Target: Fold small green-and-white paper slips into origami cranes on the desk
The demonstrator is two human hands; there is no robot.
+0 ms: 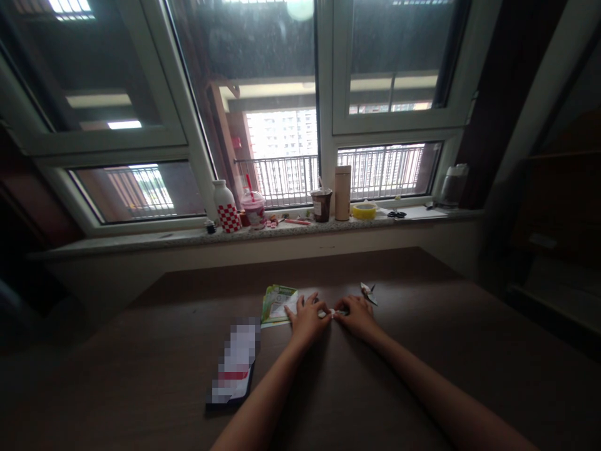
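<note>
My left hand (307,319) and my right hand (359,318) meet over the table, both closed. Between their fingertips they pinch a small white piece of paper (333,313), mostly covered by the fingers. Beside my left hand lies a stack of green and white paper sheets (275,305), with that hand's outer fingers over its right edge. Just beyond my right hand sits a small folded paper piece (369,293) with pointed ends. To the left of my left forearm lies a phone-like object (235,363) with a dark edge, its face blurred out by pixels.
The brown table (154,351) runs toward a window sill (178,237). Along the sill stand a white bottle with red checks (228,210), a pink drink cup (254,210), a brown cup (321,205), a tan flask (342,193), yellow tape (364,212) and black scissors (397,214).
</note>
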